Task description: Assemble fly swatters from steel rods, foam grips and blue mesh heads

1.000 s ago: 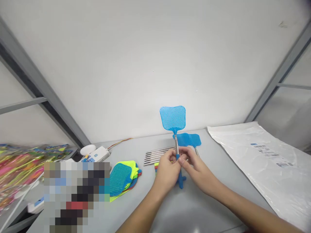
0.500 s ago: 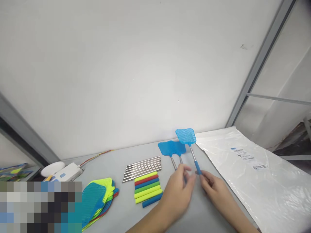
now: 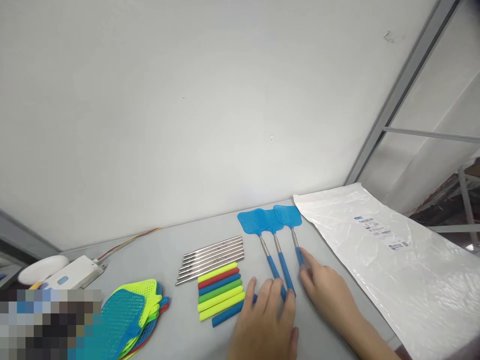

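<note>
Three blue fly swatters with metal rods and blue handles lie side by side, their heads overlapping: a left one, a middle one and a right one. My right hand is closed around the handle of the right fly swatter. Over the lower handles of the other two, my left hand is open, palm down with fingers apart; whether it touches them I cannot tell. Just left of it is a loose blue handle grip, partly covered by the fingers.
Coloured handle grips lie in a row below several metal rods. Loose swatter heads are stacked at the left, near a white device. A white plastic mailer bag covers the right side; a wall rises behind.
The right fly swatter has come down onto the table beside the other two. My left hand has moved down and toward me and spread its fingers. The view has shifted slightly.
</note>
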Motion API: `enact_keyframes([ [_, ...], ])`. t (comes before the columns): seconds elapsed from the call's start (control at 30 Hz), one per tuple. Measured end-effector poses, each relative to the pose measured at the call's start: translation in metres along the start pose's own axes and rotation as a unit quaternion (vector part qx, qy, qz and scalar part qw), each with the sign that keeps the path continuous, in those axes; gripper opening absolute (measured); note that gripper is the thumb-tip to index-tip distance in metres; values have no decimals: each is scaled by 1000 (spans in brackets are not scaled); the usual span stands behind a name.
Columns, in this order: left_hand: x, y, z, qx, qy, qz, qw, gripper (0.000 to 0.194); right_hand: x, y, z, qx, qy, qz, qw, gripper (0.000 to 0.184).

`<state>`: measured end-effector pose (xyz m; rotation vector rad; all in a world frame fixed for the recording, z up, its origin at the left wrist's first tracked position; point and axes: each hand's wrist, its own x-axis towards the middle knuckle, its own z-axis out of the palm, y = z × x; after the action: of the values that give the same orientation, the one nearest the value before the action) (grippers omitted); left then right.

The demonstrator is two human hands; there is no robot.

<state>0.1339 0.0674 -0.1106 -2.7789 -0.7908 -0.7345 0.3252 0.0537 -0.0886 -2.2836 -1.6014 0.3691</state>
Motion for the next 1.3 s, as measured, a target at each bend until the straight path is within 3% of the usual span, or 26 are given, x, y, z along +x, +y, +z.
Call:
enact_keyframes([
  [0.1,2,-1,-8,24,4,-44,999,45,-2,-3,1,8,1,-9,1000,51],
  [0.3,5,3,-21,16,-40,-55,998,43,-8,-10,1,38,-15,-56,998,46],
  [0.7,3,3,-20,-11,-53,-45,998,46,-14,-8,4,58,-21,-114,992,43],
  [0.87,2,-2,-32,2,-59,-21,998,46,-18,0,8,101,35,-130,986,42],
  [1.0,-11,-23,-50,-1,-85,-11,996,39,-19,2,8,71,83,-220,969,35],
  [1.13,-40,-43,-60,12,-86,-20,996,27,0,-31,2,15,59,-339,939,30],
  [1.3,-59,-51,-56,30,-46,-25,998,17,56,-126,8,-74,-9,-382,921,32],
])
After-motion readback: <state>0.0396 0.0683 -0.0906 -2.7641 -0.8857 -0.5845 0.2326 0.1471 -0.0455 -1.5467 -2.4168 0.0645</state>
